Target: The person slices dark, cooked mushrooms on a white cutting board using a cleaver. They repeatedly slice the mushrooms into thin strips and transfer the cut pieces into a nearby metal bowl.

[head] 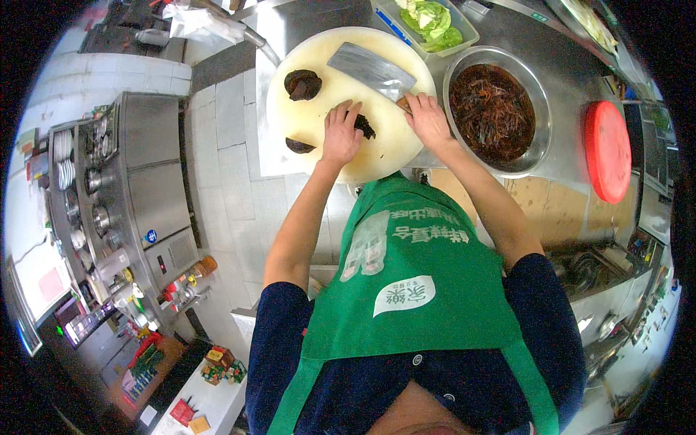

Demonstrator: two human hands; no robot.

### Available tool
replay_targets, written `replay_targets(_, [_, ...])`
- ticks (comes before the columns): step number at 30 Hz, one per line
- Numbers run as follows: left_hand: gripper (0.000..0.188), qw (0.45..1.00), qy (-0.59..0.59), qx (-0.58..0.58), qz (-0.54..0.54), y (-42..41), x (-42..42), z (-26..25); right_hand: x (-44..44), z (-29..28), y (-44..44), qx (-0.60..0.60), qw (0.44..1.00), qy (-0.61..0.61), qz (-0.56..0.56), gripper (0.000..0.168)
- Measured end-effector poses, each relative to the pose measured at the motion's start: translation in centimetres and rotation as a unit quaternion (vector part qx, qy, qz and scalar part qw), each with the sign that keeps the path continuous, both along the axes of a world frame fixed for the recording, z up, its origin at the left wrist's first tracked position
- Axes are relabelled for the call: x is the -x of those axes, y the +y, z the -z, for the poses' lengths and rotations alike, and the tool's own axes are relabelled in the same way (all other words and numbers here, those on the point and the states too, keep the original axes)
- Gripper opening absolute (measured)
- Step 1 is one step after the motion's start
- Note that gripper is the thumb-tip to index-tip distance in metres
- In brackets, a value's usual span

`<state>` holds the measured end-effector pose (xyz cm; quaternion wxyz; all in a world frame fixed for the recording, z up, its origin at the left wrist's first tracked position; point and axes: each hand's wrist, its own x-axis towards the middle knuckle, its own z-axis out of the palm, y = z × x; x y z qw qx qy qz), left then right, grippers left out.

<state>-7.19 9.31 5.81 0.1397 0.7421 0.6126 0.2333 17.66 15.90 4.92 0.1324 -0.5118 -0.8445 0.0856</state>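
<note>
A round, cream-coloured cutting board point(304, 117) lies before me on the steel counter. My left hand point(342, 136) rests palm down on it, fingers somewhat apart, against a small pile of dark cut food point(364, 126); what lies under the palm is hidden. My right hand point(428, 120) grips the wooden handle point(403, 104) of a Chinese cleaver point(372, 69). The cleaver's wide blade lies flat on the board, pointing to the far left. Two dark brown food chunks sit to the left: a larger rounded one point(303, 85) and a smaller wedge point(299, 145).
To the right stands a steel basin point(544, 117) holding dark shredded food point(492, 111) in brown liquid. A clear plastic container point(470, 38) with green leaves point(432, 24) is behind the board. A red round lid-like disc point(608, 152) lies at the counter's right. Steel cabinets point(155, 136) line the left.
</note>
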Motion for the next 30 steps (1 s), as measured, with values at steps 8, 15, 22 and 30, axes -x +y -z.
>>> replay_targets(8, [0.064,0.998,0.065,-0.015,-0.015,-2.4,0.6,2.1,-1.1,-3.3,-5.1,0.246,0.932,0.259,0.060,0.050])
replay_targets(15, [0.067,0.997,0.065,0.018,-0.034,-2.5,0.4,0.0,-4.2,-5.9,-9.6,0.339,0.889,0.285,0.119,0.044])
replay_targets(22, [0.066,0.994,0.109,0.003,-0.002,-2.1,0.5,0.6,-2.8,-7.8,-8.7,0.338,0.903,0.247,0.094,0.040])
replay_targets(30, [0.070,0.991,0.129,0.028,-0.011,-3.2,0.6,0.9,-4.4,-7.1,-9.5,0.313,0.921,0.195,0.125,0.039])
